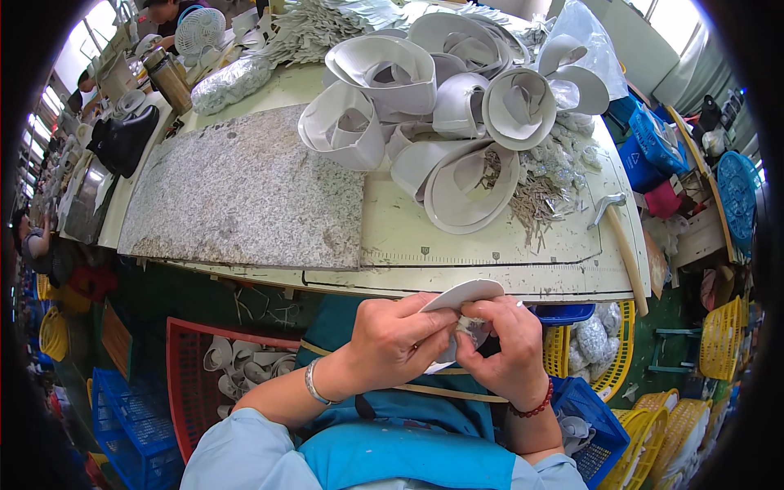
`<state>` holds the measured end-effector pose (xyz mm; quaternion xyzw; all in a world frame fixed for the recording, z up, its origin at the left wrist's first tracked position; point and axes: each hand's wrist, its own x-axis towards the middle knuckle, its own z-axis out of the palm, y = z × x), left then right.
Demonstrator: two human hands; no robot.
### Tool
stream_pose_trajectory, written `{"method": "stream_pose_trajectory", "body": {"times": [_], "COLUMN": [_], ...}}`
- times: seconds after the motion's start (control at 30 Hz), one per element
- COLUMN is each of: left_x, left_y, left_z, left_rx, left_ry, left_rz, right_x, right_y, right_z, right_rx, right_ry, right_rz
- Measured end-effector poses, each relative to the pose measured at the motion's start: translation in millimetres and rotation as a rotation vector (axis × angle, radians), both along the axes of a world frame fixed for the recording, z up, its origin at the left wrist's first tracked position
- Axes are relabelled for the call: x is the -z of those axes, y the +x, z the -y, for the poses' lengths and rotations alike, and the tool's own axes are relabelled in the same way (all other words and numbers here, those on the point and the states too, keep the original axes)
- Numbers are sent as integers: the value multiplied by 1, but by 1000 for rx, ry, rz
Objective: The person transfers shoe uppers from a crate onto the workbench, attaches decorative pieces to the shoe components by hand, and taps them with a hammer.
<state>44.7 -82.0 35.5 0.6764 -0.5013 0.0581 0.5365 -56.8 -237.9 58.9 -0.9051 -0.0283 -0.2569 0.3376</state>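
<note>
White sheet material, judged light and flexible with some spring: I would expect this curved panel (469, 292) to bend under finger pressure and crease if pinched hard. Its smooth face may slip. Recommended hold: both ends of the rim, thumbs beneath. I see the panel at the near edge of the table (392, 216), overlapping that edge in view; its height relative to the tabletop I cannot determine.

Left hand (396, 339): closed, pinching the panel's left end. Right hand (508, 343): closed, fingertips gripping its right end. Between the thumbs I note a pale, crumpled bit (469, 323); whether it is attached, I cannot tell. Fingers conceal most of the panel's lower part.

On the table, beyond the panel: piled white loops (355, 151), overlapping, so I cannot count them. On the table's left: a speckled slab (253, 196). At its right end: a hammer (627, 253). Below its near edge: a red basket (173, 367), partly hidden by the left forearm.
</note>
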Motion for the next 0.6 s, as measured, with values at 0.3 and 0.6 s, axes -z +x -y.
{"method": "stream_pose_trajectory", "body": {"times": [0.3,0.6], "left_x": [5,12], "left_y": [-17,-26], "left_z": [12,6], "left_rx": [-149,113], "left_ry": [-130,-65], "left_rz": [-193,-985], "right_x": [12,19], "right_y": [-1,6], "right_z": [0,-4], "right_rx": [167,307], "right_ry": [-167,-270], "right_rz": [218,275]}}
